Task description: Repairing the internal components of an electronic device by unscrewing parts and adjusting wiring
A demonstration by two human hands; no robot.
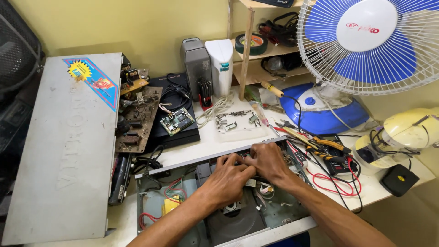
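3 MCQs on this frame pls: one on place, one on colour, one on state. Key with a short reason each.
1. Where are both hands?
A. Inside the opened disc player
B. On the fan
C. On the grey cover panel

2. What colour are the fan blades?
A. Red
B. Blue
C. Green

3. What state is the disc player's housing in?
A. Closed
B. Still boxed
C. Top cover off, insides exposed

Key:
A: the left hand and right hand meet at the back of the opened disc player.
B: the fan shows blue blades behind a white grille.
C: wiring and the disc tray show; the grey cover panel lies to the left.
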